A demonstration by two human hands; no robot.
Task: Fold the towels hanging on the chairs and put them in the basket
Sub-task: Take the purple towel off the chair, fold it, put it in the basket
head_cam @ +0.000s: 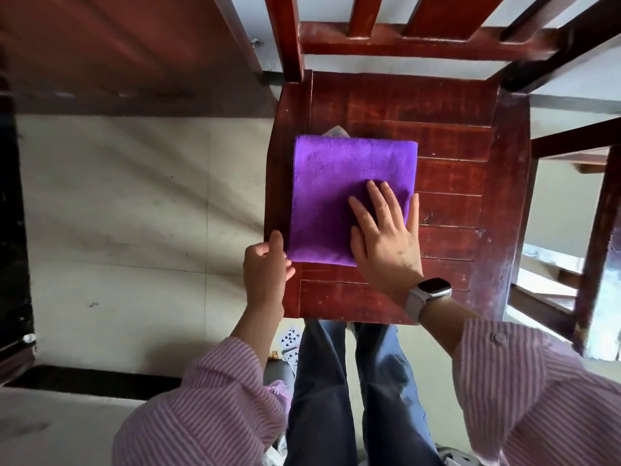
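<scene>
Towel: we see it folded flat on the chair seat.
Right hand: fingers spread, pressing its near right part.
Left hand: we pinch the near left corner.
Risk: lifting by one corner could undo our folds.
Basket: unseen.

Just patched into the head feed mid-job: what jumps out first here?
The bright purple towel, folded into a neat rectangle, lies on the dark red wooden chair seat at centre frame. The right hand, a watch on its wrist, presses flat on the towel's near right part. The left hand sits at the towel's near left corner by the seat's edge; its grip there is unclear.
</scene>
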